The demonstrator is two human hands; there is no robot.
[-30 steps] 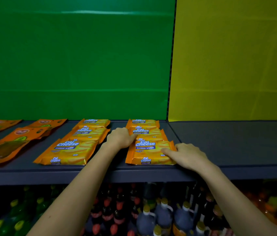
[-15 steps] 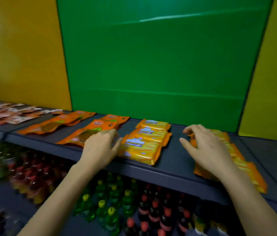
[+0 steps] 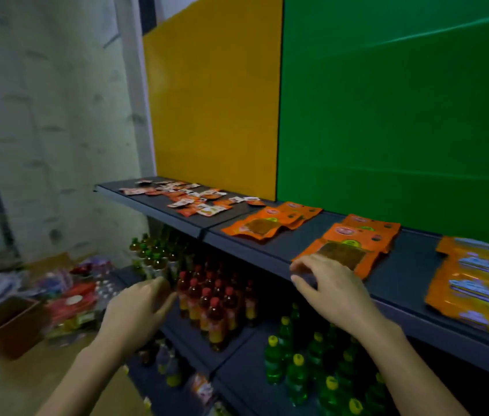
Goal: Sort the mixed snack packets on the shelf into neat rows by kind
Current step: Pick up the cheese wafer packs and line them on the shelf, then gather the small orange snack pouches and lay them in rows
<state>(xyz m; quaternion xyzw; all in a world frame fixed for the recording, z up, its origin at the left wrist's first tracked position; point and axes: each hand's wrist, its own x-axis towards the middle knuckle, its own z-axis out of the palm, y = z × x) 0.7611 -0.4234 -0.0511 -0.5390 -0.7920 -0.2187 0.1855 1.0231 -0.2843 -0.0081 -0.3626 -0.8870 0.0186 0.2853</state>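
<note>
Blur smeared much of the view, so the print on the packets could not be read. Your right hand (image 3: pixel 332 291) hovered at the front lip of the shelf (image 3: pixel 405 267), its fingers (image 3: pixel 308 264) loose and spread, grasping nothing. Their tips lay at the near corner of the front pouch in the nearer row of orange pouches (image 3: pixel 354 244), and I cannot tell whether they touched it. Your left hand (image 3: pixel 138 310) hung lower, off the shelf and in front of the red-capped bottles (image 3: pixel 210 298), fingers released and relaxed with nothing in them.

A second row of orange pouches (image 3: pixel 270 222) lay farther left, apart from the first. Beyond it, at the shelf's far end, small sachets (image 3: pixel 190 201) lay scattered in a loose heap, too small to tell by kind. Yellow wafer packets (image 3: pixel 477 283) overlapped in a row at the right, cut off by the frame edge. Green bottles (image 3: pixel 297 370) with yellow caps stood on the lower shelf, partly hidden behind your right forearm. At the left, floor clutter (image 3: pixel 66 292) was only a coloured smear.
</note>
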